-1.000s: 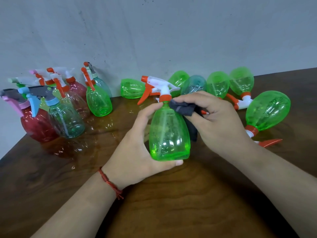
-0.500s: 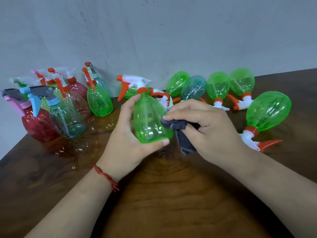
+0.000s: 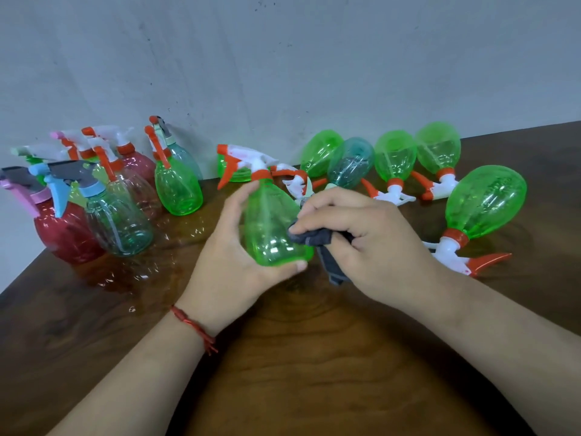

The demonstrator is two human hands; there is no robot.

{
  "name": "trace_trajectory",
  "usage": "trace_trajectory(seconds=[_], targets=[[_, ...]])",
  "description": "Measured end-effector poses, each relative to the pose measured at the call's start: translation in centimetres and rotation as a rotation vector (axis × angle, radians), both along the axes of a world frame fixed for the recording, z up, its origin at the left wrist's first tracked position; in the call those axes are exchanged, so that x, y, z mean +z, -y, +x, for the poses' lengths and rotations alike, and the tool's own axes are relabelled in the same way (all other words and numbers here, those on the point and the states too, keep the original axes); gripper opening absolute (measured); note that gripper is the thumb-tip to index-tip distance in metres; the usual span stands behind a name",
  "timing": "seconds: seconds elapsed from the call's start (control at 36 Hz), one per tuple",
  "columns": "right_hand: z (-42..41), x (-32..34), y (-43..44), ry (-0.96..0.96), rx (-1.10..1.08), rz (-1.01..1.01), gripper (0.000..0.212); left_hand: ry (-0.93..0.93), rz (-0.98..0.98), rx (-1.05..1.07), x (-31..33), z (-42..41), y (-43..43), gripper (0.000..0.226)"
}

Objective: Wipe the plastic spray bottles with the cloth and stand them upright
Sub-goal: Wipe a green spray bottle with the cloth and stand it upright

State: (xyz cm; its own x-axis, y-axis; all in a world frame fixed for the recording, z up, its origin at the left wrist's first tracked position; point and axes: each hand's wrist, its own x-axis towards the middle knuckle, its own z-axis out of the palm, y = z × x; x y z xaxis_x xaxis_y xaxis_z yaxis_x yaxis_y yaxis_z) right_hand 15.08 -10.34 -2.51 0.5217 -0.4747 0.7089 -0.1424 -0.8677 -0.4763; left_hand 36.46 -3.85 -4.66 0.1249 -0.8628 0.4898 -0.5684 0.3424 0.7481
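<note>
A person's left hand grips a green spray bottle over a dark wooden table. The fingers curl round its far side and the thumb lies across its base. The right hand presses a bunched dark grey cloth against the bottle's lower right flank, its fingers curled tight round the fabric, and a loose tail of cloth hangs below the hand. The bottle is held nearly upright at the centre of the scene, and its white sprayer head, with orange nozzle and trigger, points left. At left, close to the grey wall, a cluster of bottles stands upright. A red bottle with a pink-and-grey sprayer is at the front, with a clear teal bottle with a blue sprayer just beside it. An upright green bottle stands nearer the centre, and several more are behind, partly hidden. At right, a row of lying bottles stretches along the back of the table, three green and one teal-tinted, their sprayer heads toward the camera. A fifth lying green bottle rests on its side in front of the row, near the right hand, its orange trigger pointing right. Another green bottle lies on its side behind the held sprayer head, largely hidden. A red thread bracelet circles the left wrist.
</note>
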Motion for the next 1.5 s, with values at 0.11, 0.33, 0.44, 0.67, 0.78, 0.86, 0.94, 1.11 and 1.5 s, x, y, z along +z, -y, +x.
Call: trace_trajectory(seconds=[0.11, 0.33, 0.44, 0.67, 0.78, 0.86, 0.94, 1.11, 1.5], targets=[[0.1, 0.4, -0.5, -0.059, 0.016, -0.081, 0.049, -0.159, 0.018, 0.016, 0.5, 0.5, 0.1, 0.116], [0.0, 0.2, -0.2, 0.05, -0.082, -0.064, 0.047, 0.007, 0.041, -0.057, 0.5, -0.2, -0.4, 0.121], [-0.3, 0.4, 0.8, 0.107, -0.131, 0.026, 0.048, 0.136, 0.063, -0.153, 0.3, -1.1, -0.6, 0.123], [-0.2, 0.0, 1.8, 0.357, -0.004, 0.462, 0.034, -0.068, 0.105, -0.297, 0.3, -2.2, -1.5, 0.118], [-0.2, -0.1, 2.0, 0.371, 0.028, 0.502, 0.033, -0.048, 0.171, -0.347, 0.5, -1.9, -1.6, 0.116], [-0.1, -0.3, 2.0, 0.337, 0.016, 0.435, 0.028, 0.058, 0.16, -0.33, 0.7, -1.6, -1.6, 0.119], [0.1, -0.7, 1.9, 0.27, -0.006, 0.327, 0.026, 0.195, 0.094, -0.265, 1.0, -1.6, -1.5, 0.121], [0.1, -0.7, 1.1, 0.17, 0.01, 0.219, 0.041, 0.246, 0.018, -0.051, 0.8, -1.5, -1.3, 0.118], [0.3, -0.8, -0.2, 0.002, -0.003, 0.001, 0.049, 0.151, 0.059, 0.207, 0.8, -0.9, -0.8, 0.117]])
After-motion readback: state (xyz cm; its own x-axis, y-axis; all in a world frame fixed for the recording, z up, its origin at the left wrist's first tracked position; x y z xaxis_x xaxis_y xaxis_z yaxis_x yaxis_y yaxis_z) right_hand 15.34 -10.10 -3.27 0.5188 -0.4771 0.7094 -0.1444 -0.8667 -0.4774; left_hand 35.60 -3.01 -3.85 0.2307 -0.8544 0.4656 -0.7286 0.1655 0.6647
